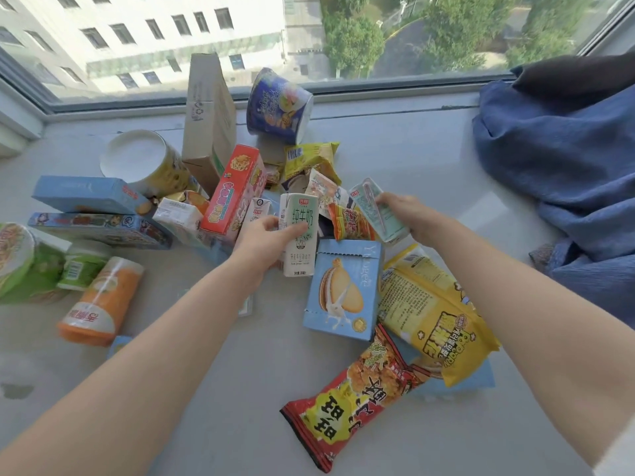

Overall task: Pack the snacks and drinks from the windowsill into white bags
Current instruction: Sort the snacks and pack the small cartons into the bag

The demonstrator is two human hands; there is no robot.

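Observation:
Snacks and drinks lie piled on the grey windowsill (261, 389). My left hand (261, 242) grips an upright white and green milk carton (298, 235) at the pile's middle. My right hand (409, 214) holds a second milk carton (372, 209), tilted with its straw side up. Below them lie a blue sandwich-biscuit box (343, 290), a yellow popcorn bag (436, 314) and a red snack bag (354, 400). A red biscuit box (233, 190) leans left of the cartons. No white bag shows in view.
A blue cup-noodle tub (278, 104) and a cardboard box (206, 115) stand by the window. Blue boxes (92, 211), a yellow tin (147, 163), an orange can (103, 300) and green tubs (27, 262) lie at the left. Blue cloth (567, 159) fills the right.

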